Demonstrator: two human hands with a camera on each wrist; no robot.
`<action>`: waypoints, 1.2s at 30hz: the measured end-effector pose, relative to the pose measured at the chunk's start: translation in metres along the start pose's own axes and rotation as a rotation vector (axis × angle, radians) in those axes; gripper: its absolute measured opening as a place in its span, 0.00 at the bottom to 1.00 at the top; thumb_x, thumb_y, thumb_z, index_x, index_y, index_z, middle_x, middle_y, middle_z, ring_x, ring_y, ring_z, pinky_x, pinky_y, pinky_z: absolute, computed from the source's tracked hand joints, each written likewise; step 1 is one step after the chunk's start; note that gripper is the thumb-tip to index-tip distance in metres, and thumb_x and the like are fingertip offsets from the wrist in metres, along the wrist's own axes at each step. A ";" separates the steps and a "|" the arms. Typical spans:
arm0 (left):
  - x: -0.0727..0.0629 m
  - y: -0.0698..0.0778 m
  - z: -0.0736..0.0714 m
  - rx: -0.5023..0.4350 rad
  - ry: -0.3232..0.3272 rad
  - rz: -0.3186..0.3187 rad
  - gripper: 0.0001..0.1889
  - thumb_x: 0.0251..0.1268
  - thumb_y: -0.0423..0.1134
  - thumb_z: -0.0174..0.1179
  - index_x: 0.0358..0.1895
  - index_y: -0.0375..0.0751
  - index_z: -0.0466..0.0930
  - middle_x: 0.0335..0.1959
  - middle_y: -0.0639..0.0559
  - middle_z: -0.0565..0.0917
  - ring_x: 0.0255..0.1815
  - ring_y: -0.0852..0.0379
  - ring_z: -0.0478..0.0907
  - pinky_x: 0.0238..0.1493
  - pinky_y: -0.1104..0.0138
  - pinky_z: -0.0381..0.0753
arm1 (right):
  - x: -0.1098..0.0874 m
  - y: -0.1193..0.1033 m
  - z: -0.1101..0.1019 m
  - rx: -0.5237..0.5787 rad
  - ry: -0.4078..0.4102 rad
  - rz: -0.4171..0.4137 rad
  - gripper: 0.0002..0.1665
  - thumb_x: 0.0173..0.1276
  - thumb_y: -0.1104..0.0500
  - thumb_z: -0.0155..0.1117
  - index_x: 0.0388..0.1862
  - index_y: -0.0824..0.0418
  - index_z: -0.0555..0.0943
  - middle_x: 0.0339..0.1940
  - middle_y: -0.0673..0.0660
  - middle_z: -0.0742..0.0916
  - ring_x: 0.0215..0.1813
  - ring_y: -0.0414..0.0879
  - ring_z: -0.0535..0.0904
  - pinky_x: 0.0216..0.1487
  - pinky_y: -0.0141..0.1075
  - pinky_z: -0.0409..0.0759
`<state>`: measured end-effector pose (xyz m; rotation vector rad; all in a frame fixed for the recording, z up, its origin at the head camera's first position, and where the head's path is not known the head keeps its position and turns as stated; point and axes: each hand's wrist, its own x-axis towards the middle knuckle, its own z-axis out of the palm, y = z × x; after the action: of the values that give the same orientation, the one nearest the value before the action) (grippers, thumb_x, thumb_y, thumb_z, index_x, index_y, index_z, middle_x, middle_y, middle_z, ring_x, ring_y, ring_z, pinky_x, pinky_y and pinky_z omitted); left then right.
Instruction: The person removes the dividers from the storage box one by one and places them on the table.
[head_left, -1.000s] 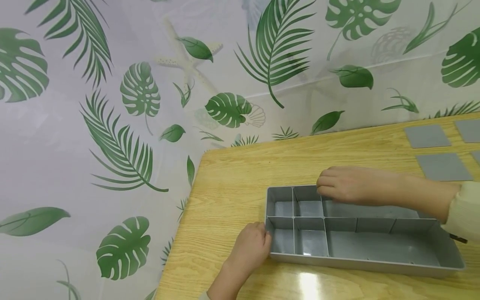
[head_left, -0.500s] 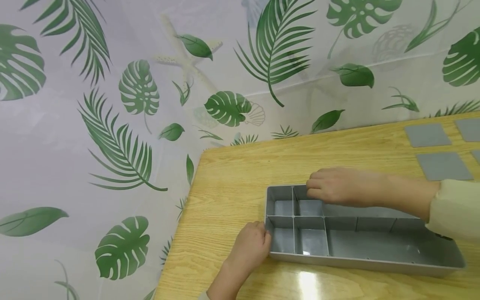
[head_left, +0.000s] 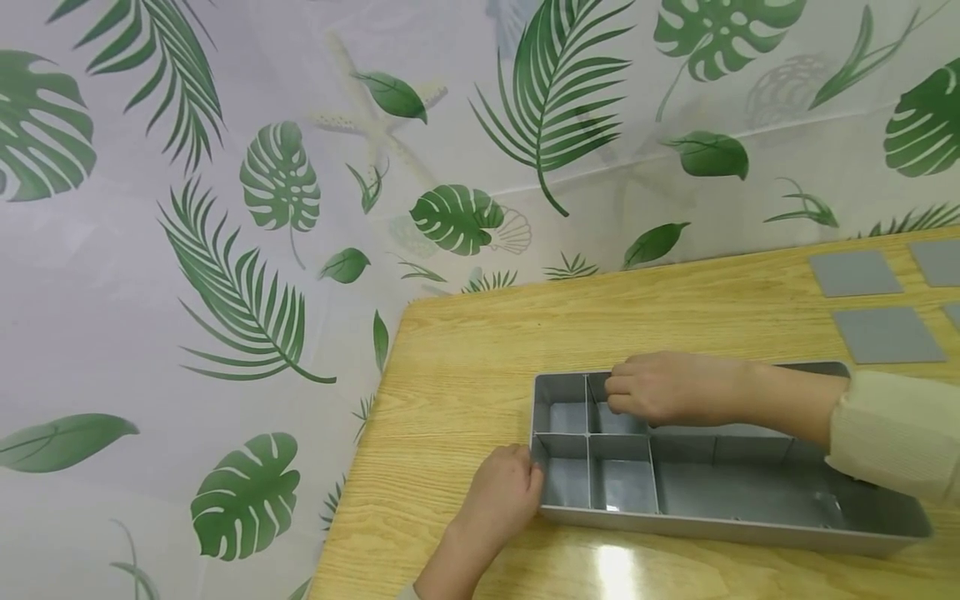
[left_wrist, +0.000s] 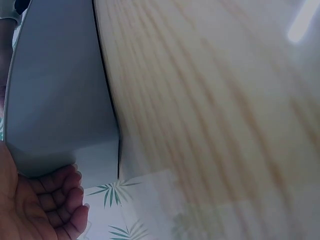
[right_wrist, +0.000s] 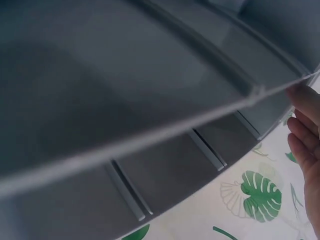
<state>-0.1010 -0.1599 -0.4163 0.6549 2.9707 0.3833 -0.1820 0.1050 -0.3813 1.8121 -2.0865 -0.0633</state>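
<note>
A grey box (head_left: pixel 712 528) sits on the desk (head_left: pixel 465 375), the left hand (head_left: pixel 504 492) curling its fingers against the box's left end and the right hand (head_left: pixel 667 387) bending its fingers over a small back compartment; whether either grips anything I cannot tell. Only the left wrist view shows the left palm, and only the right wrist view shows ribs (right_wrist: pixel 206 149) inside the back wall.
</note>
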 end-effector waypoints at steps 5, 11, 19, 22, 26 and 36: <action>0.000 0.000 0.000 -0.007 0.009 0.002 0.14 0.63 0.35 0.46 0.18 0.41 0.67 0.16 0.55 0.67 0.21 0.59 0.66 0.25 0.69 0.67 | -0.002 0.000 0.006 -0.057 0.008 -0.044 0.17 0.48 0.65 0.73 0.29 0.57 0.72 0.27 0.48 0.73 0.30 0.42 0.65 0.32 0.31 0.69; 0.000 0.000 0.001 -0.009 0.011 0.003 0.14 0.63 0.35 0.46 0.17 0.42 0.65 0.16 0.55 0.67 0.20 0.59 0.66 0.25 0.69 0.67 | -0.004 0.000 0.014 -0.118 0.067 -0.106 0.19 0.48 0.61 0.74 0.24 0.56 0.69 0.24 0.47 0.71 0.28 0.41 0.61 0.30 0.30 0.65; 0.000 -0.001 0.001 -0.012 0.007 -0.004 0.15 0.64 0.35 0.45 0.17 0.42 0.65 0.16 0.55 0.66 0.20 0.59 0.65 0.24 0.70 0.66 | -0.007 0.002 0.014 -0.141 0.097 -0.136 0.19 0.44 0.61 0.76 0.18 0.53 0.70 0.22 0.46 0.72 0.27 0.40 0.64 0.30 0.29 0.68; 0.000 -0.001 0.002 -0.011 0.006 -0.005 0.14 0.64 0.35 0.45 0.17 0.42 0.65 0.16 0.55 0.66 0.20 0.59 0.65 0.24 0.69 0.66 | -0.008 0.003 0.014 -0.156 0.085 -0.145 0.18 0.43 0.60 0.76 0.18 0.52 0.71 0.21 0.45 0.73 0.27 0.39 0.65 0.31 0.29 0.69; 0.001 -0.001 0.002 -0.007 0.009 -0.005 0.14 0.63 0.35 0.45 0.17 0.42 0.65 0.16 0.55 0.67 0.21 0.58 0.66 0.24 0.69 0.66 | -0.008 0.003 0.014 -0.157 0.093 -0.153 0.19 0.43 0.60 0.76 0.18 0.52 0.71 0.21 0.45 0.73 0.26 0.39 0.65 0.31 0.29 0.69; 0.000 -0.001 0.003 0.001 0.025 0.001 0.14 0.63 0.35 0.46 0.18 0.42 0.66 0.17 0.54 0.68 0.22 0.56 0.69 0.25 0.68 0.68 | -0.008 0.008 0.012 -0.168 0.143 -0.187 0.15 0.57 0.66 0.63 0.19 0.53 0.69 0.22 0.46 0.71 0.27 0.41 0.64 0.31 0.29 0.68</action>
<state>-0.1014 -0.1601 -0.4195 0.6566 2.9942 0.3921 -0.1925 0.1119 -0.3926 1.8467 -1.7569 -0.1492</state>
